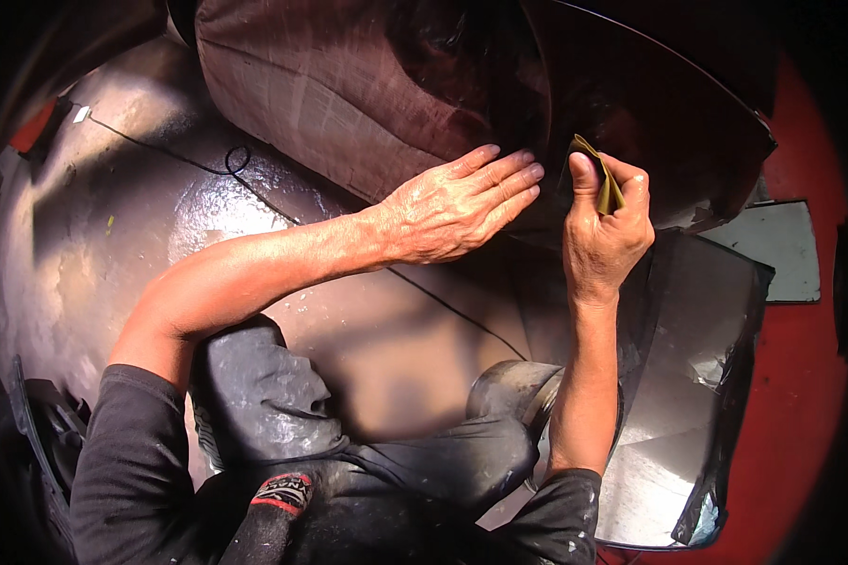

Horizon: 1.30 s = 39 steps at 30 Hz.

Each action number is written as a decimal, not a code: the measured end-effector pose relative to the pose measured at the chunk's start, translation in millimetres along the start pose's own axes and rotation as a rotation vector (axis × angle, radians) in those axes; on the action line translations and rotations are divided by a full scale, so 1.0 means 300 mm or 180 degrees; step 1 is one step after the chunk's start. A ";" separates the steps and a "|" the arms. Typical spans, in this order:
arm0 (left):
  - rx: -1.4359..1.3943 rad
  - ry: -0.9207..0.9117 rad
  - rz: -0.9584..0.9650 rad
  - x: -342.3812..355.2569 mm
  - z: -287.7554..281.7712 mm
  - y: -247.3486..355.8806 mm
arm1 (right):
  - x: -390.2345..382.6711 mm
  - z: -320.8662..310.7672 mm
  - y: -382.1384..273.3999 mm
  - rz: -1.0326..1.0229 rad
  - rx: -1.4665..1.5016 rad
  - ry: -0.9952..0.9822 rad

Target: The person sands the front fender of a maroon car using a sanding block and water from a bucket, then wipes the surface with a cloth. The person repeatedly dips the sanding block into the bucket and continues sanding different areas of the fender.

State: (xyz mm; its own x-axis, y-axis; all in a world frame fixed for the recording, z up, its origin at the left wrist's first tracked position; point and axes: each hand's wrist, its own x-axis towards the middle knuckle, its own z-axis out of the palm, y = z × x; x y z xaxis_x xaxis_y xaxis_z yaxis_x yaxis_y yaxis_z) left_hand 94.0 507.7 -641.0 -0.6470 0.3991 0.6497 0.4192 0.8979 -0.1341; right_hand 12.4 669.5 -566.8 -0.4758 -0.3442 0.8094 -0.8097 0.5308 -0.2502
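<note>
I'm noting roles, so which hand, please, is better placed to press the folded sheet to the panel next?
Probably the right hand: it pinches the folded sheet near the panel; the left hand is outstretched without the sheet.

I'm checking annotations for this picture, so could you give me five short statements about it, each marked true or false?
1. The right hand grips a folded yellow sheet. True.
2. The left hand is clenched into a fist. False: its fingers are extended.
3. The cable makes a small loop. True.
4. The panel beyond the left hand is white. False: it is dark red.
5. The left sleeve is dark. True.
</note>
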 end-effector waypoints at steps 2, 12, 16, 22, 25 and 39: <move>-0.0117 -0.0206 0.0075 -0.028 -0.008 0.011 | 0.026 0.040 0.002 -0.0615 -0.0935 0.0081; -0.1651 -0.0566 -0.0602 -0.132 -0.059 0.060 | -0.010 0.069 0.079 -0.0762 -0.1305 0.0532; -0.1764 -0.0455 -0.0669 -0.172 -0.011 0.048 | 0.034 0.086 0.021 -0.0774 -0.1090 0.0499; -0.2008 -0.0801 -0.0756 -0.167 -0.004 0.047 | -0.010 0.085 0.097 -0.0874 -0.0991 0.0720; -0.1914 -0.0803 -0.0796 -0.187 0.019 0.038 | 0.135 0.092 -0.004 -0.1160 -0.0938 0.0865; -0.2089 -0.0580 -0.0874 -0.211 0.036 0.043 | 0.233 0.086 -0.131 -0.1125 -0.1116 0.0710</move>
State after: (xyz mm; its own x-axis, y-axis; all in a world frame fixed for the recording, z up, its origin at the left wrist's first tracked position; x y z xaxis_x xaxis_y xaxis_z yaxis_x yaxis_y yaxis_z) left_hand 133.7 496.1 -692.0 -0.8553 0.2514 0.4531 0.4848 0.6969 0.5285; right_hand 2.2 604.4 -514.2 -0.0800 -0.3961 0.9147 -0.7257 0.6522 0.2189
